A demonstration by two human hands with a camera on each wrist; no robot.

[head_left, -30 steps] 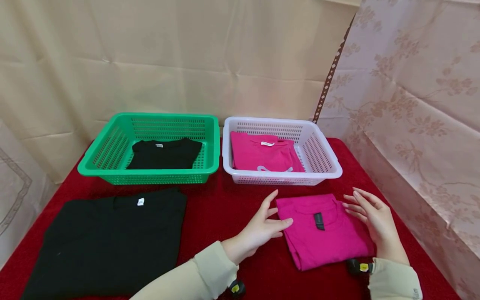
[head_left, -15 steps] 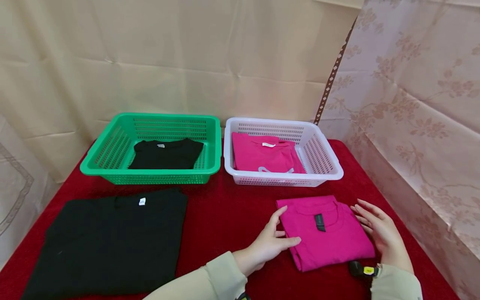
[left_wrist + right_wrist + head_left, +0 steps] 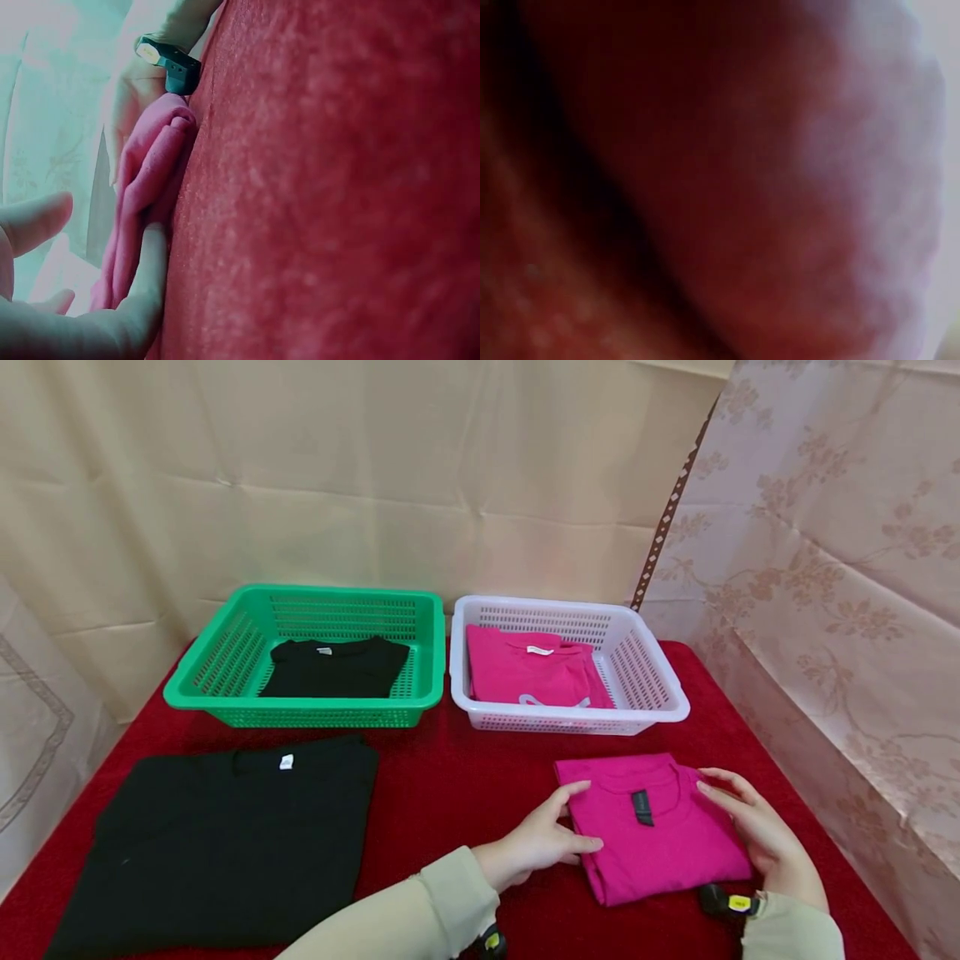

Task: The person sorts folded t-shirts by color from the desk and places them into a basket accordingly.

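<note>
A folded magenta T-shirt point(image 3: 660, 839) with a dark neck label lies at the right front of the red-covered table. My left hand point(image 3: 543, 842) is at its left edge, thumb and index finger spread apart over the fabric in the head view. From the left wrist, one finger point(image 3: 152, 259) lies against the underside of the folded shirt point(image 3: 150, 165), while another digit stays apart from it. My right hand point(image 3: 761, 831) touches the shirt's upper right edge with lightly bent fingers; some are hidden. The right wrist view is dark and blurred.
Behind stand a green basket point(image 3: 303, 703) with a folded black shirt point(image 3: 337, 670) and a white basket point(image 3: 577, 714) with a folded pink shirt point(image 3: 528, 668). A larger folded black shirt point(image 3: 225, 852) lies front left. A patterned curtain point(image 3: 840, 568) hangs along the right side.
My left hand has come down and right onto the shirt's left edge. My right hand has come down, its fingers now reaching onto the right edge. The shirt looks unmoved on the table.
</note>
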